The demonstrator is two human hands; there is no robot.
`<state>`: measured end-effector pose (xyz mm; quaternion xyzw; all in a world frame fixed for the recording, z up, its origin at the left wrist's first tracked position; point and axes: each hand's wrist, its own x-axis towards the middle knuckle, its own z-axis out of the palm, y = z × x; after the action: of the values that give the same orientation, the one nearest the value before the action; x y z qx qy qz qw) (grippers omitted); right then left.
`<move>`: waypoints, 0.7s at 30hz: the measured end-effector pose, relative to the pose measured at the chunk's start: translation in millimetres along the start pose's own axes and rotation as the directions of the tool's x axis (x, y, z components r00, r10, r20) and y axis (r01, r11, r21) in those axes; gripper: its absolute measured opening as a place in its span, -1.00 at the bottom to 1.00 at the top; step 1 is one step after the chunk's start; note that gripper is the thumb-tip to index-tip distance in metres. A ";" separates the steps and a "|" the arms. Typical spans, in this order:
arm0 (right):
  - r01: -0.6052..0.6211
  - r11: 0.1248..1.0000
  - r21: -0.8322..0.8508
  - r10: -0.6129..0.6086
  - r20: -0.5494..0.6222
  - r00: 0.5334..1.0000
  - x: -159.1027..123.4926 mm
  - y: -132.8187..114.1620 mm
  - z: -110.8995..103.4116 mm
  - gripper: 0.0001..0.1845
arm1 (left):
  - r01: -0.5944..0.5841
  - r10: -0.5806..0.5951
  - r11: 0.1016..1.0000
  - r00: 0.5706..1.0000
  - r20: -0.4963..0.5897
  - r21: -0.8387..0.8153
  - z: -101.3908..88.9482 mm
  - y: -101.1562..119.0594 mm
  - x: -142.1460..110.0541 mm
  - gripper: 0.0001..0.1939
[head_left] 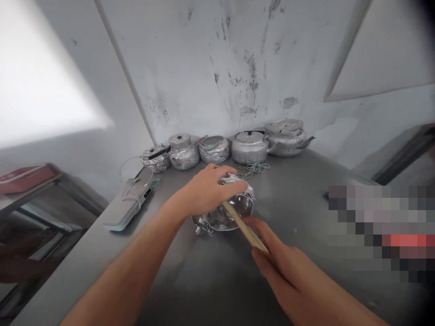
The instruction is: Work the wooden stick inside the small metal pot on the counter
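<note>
- My left hand (207, 192) grasps the foil-covered far side of a small metal pot (224, 222), thumb and fingers spread around crumpled foil (250, 190).
- My right hand (283, 267) is wrapped around the near part of a wooden stick (243, 224), forefinger reaching along it close to the rim.
- The pot is on the bench (190, 280) in front of me, nearer than the row of kettles by the wall; patterned cord (204, 226) lies against its left side.
- I judge the pot light and thin-walled, rigid but easy to dent; its foil looks soft, apt to slip or tear, so the firm rim is the better hold.
- The stick looks light and stiff, best held around its near part.
- The pot's mouth faces up and towards me; being round, it shows no clear long axis.
- The stick's long axis slants from my right hand, away and leftwards, across the mouth to beneath my left hand.
</note>
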<state>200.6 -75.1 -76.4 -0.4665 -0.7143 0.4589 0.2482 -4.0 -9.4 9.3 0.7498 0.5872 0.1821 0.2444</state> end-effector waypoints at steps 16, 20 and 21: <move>0.009 1.000 0.024 -0.009 -0.032 0.999 1.2 -2.5 -2.6 -0.48 | -0.037 0.037 0.999 0.999 0.003 0.012 -0.7 2.2 -0.8 -0.43; 0.021 0.999 0.045 -0.019 -0.056 0.998 0.5 -4.4 -3.2 -0.46 | -0.029 0.028 0.999 1.000 0.011 0.020 -1.3 1.8 -0.8 -0.41; 0.023 0.999 0.042 -0.021 -0.053 0.998 0.2 -5.3 -2.9 -0.45 | -0.031 0.030 0.999 0.999 0.013 0.024 -1.3 1.5 -0.6 -0.41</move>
<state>200.5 -74.5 -70.4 -0.4652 -0.7027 0.4588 0.2817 -3.6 -10.1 11.3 0.7627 0.5763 0.1742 0.2363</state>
